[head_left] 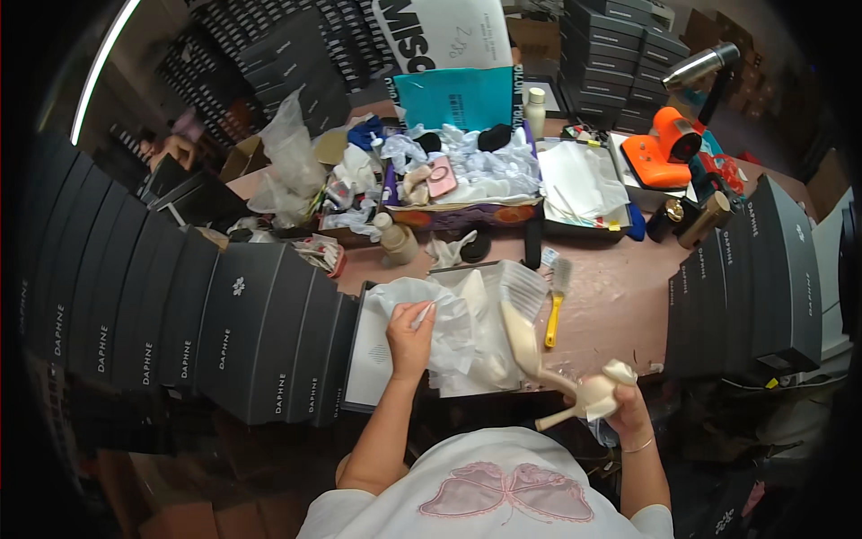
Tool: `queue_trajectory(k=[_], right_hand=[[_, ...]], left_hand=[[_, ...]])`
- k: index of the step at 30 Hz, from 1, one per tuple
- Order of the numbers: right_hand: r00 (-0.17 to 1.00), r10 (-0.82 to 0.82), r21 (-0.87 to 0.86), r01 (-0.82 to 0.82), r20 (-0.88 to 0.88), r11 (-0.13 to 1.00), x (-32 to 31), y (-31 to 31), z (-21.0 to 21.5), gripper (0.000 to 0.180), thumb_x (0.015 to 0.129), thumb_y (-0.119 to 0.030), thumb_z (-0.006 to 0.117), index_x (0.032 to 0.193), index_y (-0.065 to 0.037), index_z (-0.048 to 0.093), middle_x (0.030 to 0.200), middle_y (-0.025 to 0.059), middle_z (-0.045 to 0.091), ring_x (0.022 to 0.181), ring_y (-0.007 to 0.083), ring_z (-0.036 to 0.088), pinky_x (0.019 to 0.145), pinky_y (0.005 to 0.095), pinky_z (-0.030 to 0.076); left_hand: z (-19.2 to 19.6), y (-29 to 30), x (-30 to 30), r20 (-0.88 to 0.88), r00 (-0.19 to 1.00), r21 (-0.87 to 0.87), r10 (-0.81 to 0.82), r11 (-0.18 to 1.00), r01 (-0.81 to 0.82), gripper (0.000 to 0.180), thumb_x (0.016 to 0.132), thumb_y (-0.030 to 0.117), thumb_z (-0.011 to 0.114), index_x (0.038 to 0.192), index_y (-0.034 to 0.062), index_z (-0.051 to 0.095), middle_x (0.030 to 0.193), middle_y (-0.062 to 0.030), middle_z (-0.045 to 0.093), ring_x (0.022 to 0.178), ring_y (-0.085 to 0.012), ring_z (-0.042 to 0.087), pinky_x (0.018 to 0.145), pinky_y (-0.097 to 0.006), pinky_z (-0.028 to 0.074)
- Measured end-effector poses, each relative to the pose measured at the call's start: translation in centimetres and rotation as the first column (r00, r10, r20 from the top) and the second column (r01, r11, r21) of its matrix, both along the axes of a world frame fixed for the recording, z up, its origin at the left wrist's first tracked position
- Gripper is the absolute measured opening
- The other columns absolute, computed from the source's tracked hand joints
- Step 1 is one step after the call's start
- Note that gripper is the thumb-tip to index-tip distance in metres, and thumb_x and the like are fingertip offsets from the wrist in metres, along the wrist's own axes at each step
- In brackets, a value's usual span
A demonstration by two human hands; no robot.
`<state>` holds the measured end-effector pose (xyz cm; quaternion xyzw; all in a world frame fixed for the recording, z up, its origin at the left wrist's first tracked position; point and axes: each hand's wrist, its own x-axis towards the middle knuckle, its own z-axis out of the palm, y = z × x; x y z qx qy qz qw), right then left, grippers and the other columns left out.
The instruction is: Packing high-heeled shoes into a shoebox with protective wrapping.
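Observation:
My left hand (411, 341) pinches the edge of a sheet of white tissue paper (444, 328) with its fingertips. The tissue lies over an open shoebox (366, 377) in front of me. Pale, cream-white forms (474, 296) show through the wrapping in the box; their exact shape is hidden. To the right of the box, my right hand (631, 418) grips a cream high-heeled shoe (521, 341) near its bow-like trim, the slim heel pointing lower left. Clear plastic bunches around that hand. A ribbed translucent wrap (525, 286) touches the shoe's far end.
A yellow-handled brush (554, 310) lies right of the box. Dark shoeboxes stand in rows at left (242, 332) and right (763, 278). Farther back are a carton of crumpled paper (476, 216), a bottle (398, 241), a paper tray (588, 232) and an orange device (660, 153).

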<state>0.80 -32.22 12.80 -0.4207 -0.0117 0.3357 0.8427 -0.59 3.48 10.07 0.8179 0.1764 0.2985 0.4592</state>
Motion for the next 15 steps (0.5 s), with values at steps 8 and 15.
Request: queue_trajectory(k=[8,15], right_hand=[[0.862,-0.059,0.196,0.181,-0.503,0.964,-1.1,11.8,-3.9,0.055,0.089,-0.045,0.054,0.126,-0.005,0.048,0.124,0.0209,0.053,0.107,0.0432,0.057,0.085,0.0447,0.056],[0.794,0.113,0.452,0.218,-0.598,0.865,-2.1,9.9,-5.7,0.058,0.089,-0.049,0.049,0.128,-0.006,0.048,0.128,0.0235,0.049,0.108,0.0447,0.056,0.073,0.0338,0.061]], left_hand=[[4.1,-1.0,-4.5,-0.025,0.984,-0.054,-0.174,0.984,0.172,0.013,0.082,0.004,0.068,0.095,0.0004,0.069,0.074,-0.0090,0.060,0.066,-0.0174,0.059,0.061,-0.027,0.046],[3.9,-0.7,-4.8,-0.048,0.987,0.055,-0.152,0.987,0.154,0.011,0.083,0.008,0.067,0.090,-0.0009,0.067,0.076,-0.0133,0.060,0.067,-0.0282,0.061,0.060,-0.033,0.047]])
